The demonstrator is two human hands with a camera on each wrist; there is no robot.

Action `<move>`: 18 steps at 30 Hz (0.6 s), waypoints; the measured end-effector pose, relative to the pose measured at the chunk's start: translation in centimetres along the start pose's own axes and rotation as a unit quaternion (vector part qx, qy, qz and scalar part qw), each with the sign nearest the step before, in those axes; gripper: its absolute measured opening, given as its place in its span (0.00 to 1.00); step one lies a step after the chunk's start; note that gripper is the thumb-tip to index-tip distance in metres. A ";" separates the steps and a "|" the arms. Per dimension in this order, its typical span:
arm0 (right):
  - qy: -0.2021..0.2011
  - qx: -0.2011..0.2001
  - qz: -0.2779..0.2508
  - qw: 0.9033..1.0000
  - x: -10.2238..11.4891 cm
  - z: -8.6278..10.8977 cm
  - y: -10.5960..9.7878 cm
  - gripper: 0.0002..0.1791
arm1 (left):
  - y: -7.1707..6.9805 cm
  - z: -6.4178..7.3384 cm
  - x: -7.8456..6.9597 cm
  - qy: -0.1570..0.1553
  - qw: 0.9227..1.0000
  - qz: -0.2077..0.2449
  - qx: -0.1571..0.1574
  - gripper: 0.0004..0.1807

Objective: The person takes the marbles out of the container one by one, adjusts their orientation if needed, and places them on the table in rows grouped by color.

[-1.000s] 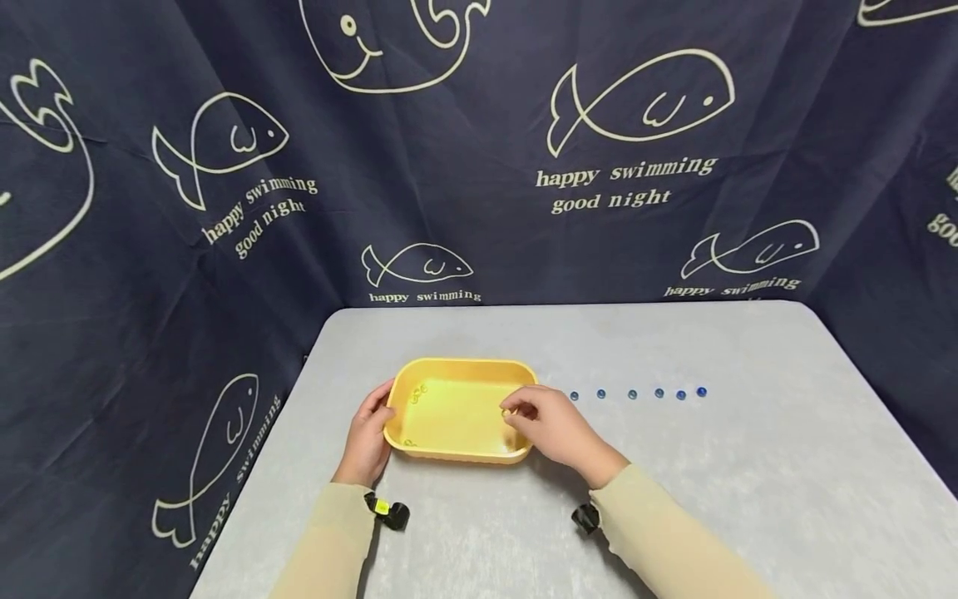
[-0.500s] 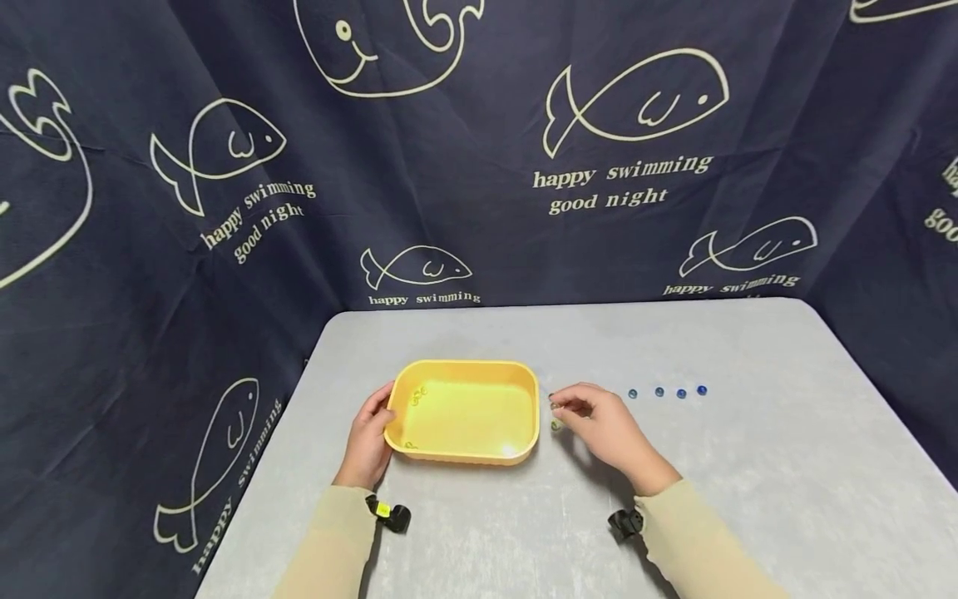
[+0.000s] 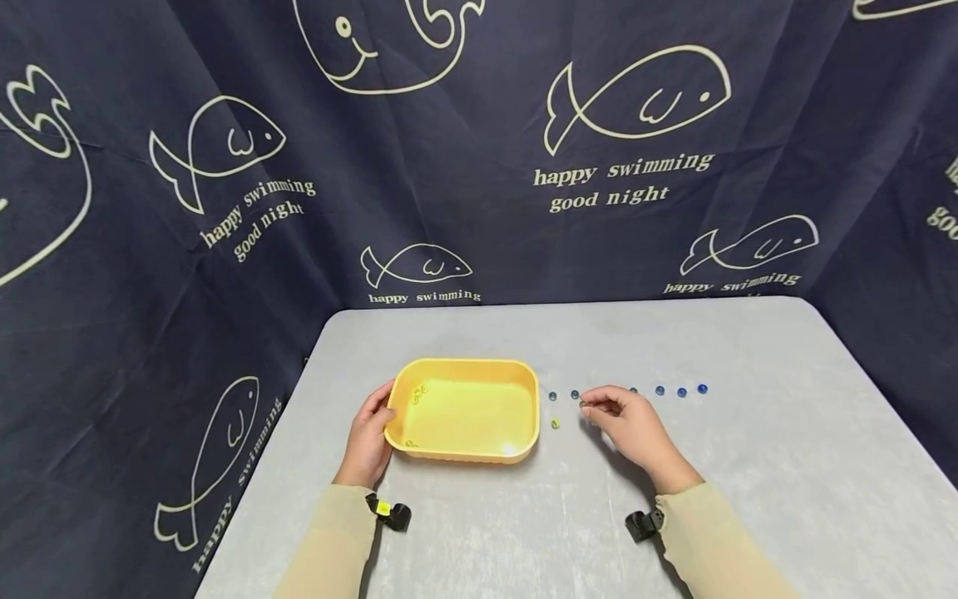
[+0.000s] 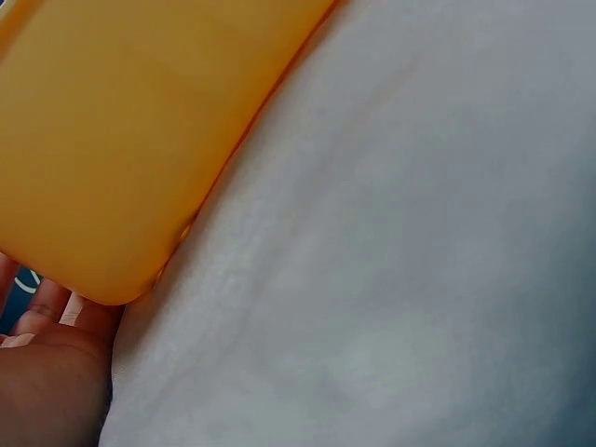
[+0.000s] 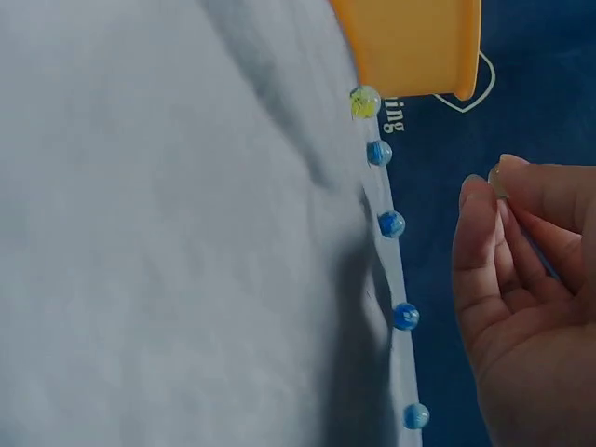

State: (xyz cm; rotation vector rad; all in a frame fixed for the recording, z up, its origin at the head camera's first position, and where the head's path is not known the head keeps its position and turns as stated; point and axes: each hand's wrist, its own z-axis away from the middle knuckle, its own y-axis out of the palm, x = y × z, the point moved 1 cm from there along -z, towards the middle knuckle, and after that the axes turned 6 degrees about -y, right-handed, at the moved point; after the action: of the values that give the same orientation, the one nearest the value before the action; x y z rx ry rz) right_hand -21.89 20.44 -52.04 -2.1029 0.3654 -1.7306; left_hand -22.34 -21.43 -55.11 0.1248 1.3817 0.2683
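In the head view my left hand (image 3: 367, 441) grips the left end of a yellow plastic bin (image 3: 462, 456), thumb over the rim, fingers along the outer wall. Several yellowish clear marbles (image 3: 416, 394) lie in the bin's left side. Right of it, my right hand (image 3: 632, 424) pinches a small clear marble (image 5: 496, 182) between thumb and fingertips, just above the table. A yellow marble (image 3: 555, 424) rests on the table in front of the first blue marble (image 3: 552, 396). The right hand partly hides the row of blue marbles.
The row of blue marbles runs right across the grey table (image 3: 479, 532), ending at a far blue marble (image 3: 702, 388). A dark blue curtain (image 3: 494, 150) with fish drawings stands behind the table and at its sides.
My right hand has moved out of the bin and right along the blue row. A yellow marble now sits on the table beside the bin. The left hand and bin stay put.
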 end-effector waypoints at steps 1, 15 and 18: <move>0.002 0.002 -0.001 1.000 -0.2 -0.1 0.1 0.10 | 0.1 0.0 0.0 0.001 1.000 0.000 0.000 0.30; 0.007 0.029 0.020 0.999 -3.0 -0.7 1.0 0.08 | -0.1 -0.2 0.1 -0.001 1.000 0.005 0.006 0.30; 0.004 0.032 0.028 0.999 -3.2 -0.8 1.2 0.08 | -0.1 -0.2 0.1 0.002 1.000 0.009 0.008 0.30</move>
State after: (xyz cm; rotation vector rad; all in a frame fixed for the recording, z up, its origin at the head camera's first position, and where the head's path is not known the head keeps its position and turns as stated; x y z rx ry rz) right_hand -23.28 20.68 -55.26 -2.0219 0.3637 -1.6960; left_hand -22.52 -21.56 -55.29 0.1498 1.3871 0.2735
